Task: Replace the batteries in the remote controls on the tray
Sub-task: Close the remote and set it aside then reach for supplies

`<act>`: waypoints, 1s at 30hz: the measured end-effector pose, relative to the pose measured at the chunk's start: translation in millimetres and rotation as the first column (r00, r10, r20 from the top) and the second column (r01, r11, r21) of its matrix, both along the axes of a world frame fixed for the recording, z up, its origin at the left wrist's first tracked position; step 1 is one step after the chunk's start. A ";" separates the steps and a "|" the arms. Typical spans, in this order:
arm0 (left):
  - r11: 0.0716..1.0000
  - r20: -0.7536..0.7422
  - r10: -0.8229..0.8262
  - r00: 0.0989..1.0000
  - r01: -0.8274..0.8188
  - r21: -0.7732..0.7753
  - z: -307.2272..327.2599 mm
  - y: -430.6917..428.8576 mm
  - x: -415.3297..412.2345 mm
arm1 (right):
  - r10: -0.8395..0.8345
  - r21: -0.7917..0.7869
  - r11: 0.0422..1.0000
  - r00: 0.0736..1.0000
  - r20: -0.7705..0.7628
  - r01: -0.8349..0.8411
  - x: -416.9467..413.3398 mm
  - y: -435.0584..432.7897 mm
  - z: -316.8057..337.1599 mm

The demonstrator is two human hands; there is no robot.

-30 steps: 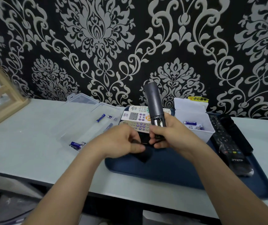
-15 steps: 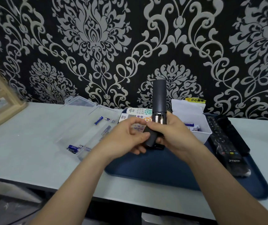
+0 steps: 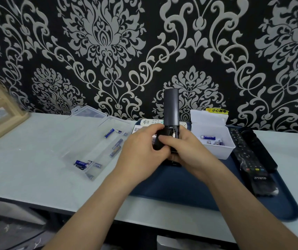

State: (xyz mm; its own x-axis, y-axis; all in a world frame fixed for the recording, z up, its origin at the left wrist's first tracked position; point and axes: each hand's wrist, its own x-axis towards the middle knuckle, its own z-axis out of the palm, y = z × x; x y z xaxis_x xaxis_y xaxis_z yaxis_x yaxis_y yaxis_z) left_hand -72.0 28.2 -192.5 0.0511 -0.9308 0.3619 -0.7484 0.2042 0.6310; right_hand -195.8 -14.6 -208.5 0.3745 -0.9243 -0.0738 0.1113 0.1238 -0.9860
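Remote (image 3: pixel 170 109) in left hand (image 3: pixel 141 154) and right hand (image 3: pixel 191 152); yellow label (image 3: pixel 217 110) reads 小心触电.

We count one blue tray (image 3: pixel 180 186). Above it, one dark remote (image 3: pixel 170 107) is held upright. On the tray's right side lie two black remotes (image 3: pixel 247 159); at its far edge, at least one white remote (image 3: pixel 147 122) and one white box (image 3: pixel 216 150). Left of the tray, one clear case (image 3: pixel 90 134) holds at least six batteries (image 3: pixel 109 133).

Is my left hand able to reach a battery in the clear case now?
Likely not yet: the left hand grips a dark cover against the remote, though nothing blocks the clear case.
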 end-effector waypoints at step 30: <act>0.974 0.456 0.010 0.890 0.096 -0.207 -5.0 -4.6 6.6 | 0.064 -0.010 0.998 0.997 0.039 -0.064 2.1 2.4 -1.4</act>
State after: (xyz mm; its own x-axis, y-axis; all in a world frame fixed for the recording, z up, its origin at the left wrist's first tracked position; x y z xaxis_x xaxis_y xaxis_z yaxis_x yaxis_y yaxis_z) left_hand -65.4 23.7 -197.4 -0.2048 -0.8234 0.5292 -0.9279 0.3354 0.1627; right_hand -193.7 -12.2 -209.9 0.4356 -0.8987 -0.0501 0.1421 0.1237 -0.9821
